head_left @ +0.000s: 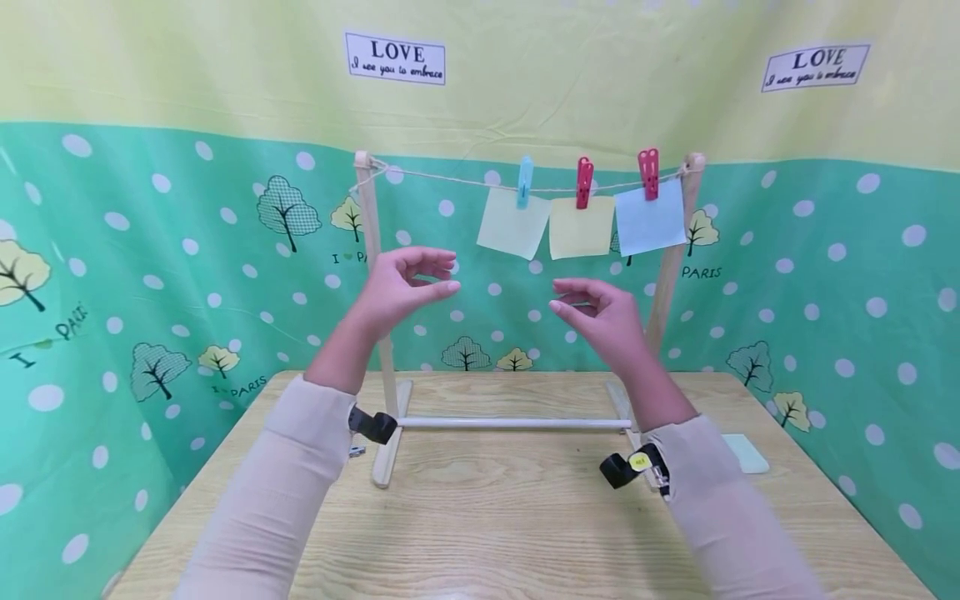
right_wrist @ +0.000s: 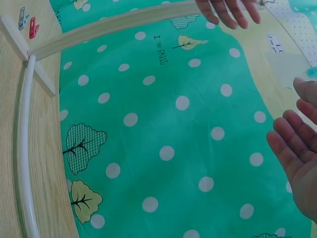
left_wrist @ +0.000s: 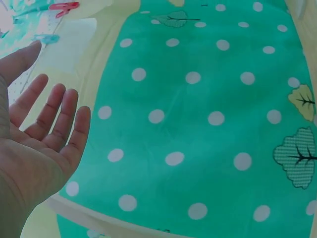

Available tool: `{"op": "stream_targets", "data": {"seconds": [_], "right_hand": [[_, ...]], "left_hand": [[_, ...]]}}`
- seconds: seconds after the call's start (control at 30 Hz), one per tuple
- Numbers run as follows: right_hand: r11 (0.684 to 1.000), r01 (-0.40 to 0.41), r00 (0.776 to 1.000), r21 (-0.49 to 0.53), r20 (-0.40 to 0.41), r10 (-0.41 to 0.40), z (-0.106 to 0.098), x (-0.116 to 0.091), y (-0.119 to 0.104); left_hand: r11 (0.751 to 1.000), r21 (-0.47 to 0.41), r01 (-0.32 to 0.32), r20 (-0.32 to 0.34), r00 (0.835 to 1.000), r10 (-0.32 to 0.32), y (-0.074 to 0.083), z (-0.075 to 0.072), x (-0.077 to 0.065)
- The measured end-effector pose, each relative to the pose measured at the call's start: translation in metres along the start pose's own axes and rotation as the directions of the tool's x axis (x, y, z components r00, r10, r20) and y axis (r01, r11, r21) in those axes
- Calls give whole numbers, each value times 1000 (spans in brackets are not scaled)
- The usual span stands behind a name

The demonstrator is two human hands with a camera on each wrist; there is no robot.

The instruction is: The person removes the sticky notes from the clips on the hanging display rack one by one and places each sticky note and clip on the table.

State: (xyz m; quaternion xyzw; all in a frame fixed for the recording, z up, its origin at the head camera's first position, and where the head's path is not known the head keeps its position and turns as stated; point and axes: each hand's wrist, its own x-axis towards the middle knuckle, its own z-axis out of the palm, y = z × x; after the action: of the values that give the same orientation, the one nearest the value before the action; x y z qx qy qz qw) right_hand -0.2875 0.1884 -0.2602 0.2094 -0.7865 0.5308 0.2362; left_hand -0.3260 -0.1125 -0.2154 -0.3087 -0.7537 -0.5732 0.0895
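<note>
Both hands are raised in front of a string (head_left: 450,178) tied between two wooden posts, holding nothing. My left hand (head_left: 401,287) is near the left post (head_left: 370,208), its fingers loosely bent and parted from the thumb. Below the hanging papers is my right hand (head_left: 603,321), fingers loosely bent toward the left one. From the string hang a pale green paper (head_left: 510,227) under a light blue clothespin (head_left: 524,183), a yellow paper (head_left: 581,229) under a red clothespin (head_left: 584,182), and a blue paper (head_left: 649,221) under another red clothespin (head_left: 649,173).
A white bar (head_left: 510,423) joins the stand's feet on the wooden table (head_left: 465,525). Beside the left foot lie a red clothespin (right_wrist: 33,28) and a grey one (right_wrist: 22,19). Pale green paper (head_left: 746,454) lies by my right sleeve. A dotted curtain (head_left: 187,292) hangs behind.
</note>
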Motion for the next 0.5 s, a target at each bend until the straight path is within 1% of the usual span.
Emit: {"op": "stream_targets", "data": {"seconds": [0.1,0.33,0.5], "right_hand": [[1000,-3,1000,22,-17,4,6,6,-3],[998,-54,997,33,-54,55,17,15,-8],[992,-83,993,96,-71,90,23,23,-11]], "left_hand": [[1000,-15,1,0,1000,-1,7,0,6],[1000,-19,-7,7,1000,7,24,4,17],[1000,-20,-14,9,1000,14,34,7,25]]}}
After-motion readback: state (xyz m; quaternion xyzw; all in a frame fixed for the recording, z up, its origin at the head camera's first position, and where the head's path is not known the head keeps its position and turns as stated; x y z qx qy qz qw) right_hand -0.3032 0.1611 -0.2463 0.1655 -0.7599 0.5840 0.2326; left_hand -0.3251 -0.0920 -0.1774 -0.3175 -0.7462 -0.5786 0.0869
